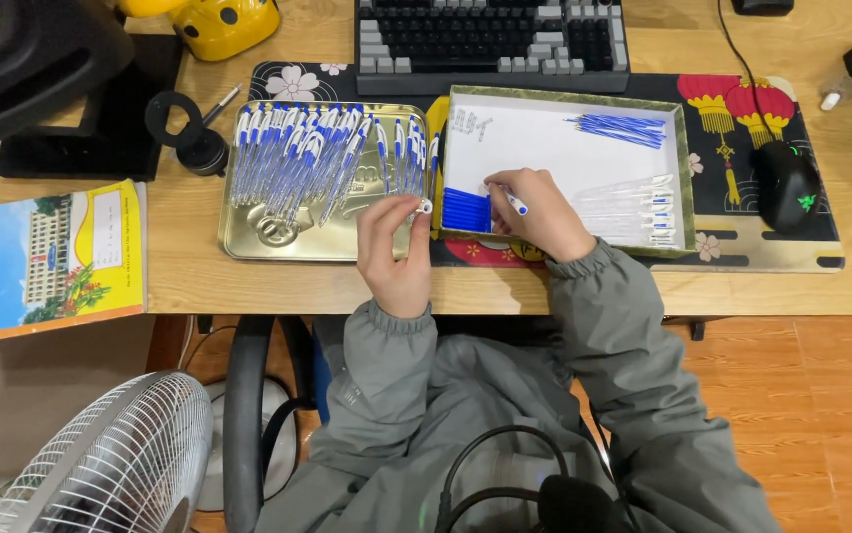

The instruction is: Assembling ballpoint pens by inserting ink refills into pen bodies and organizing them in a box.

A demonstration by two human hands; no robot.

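Nearest the camera, a grey jacket [505, 415] with elastic cuffs covers both arms, with a white fan [110, 464] at lower left over the floor. At the near edge of the wooden desk [248, 286], the left hand [396, 252] has its fingers curled shut around a small white pen part [425, 206], pinched at the fingertips just over the right rim of the metal tray [248, 242]. The right hand [535, 212] is closed on a pen piece [515, 204] with a blue and white tip, held inside the shallow white box [544, 148]; whether it is a whole pen cannot be told. Just left of this hand, a block of blue caps [465, 210] lies in the box's near left corner. Clear pen barrels [633, 209] lie in rows at the box's right side, and a bundle of blue refills [623, 128] lies near its far right corner. Assembled blue and white pens [308, 153] fill the far half of the tray. Left of the tray lies a yellow booklet [46, 259]; right of the box rests a black mouse [786, 183] on a dark patterned desk mat [742, 118]. Farthest, a dark keyboard [490, 39] sits behind the box.
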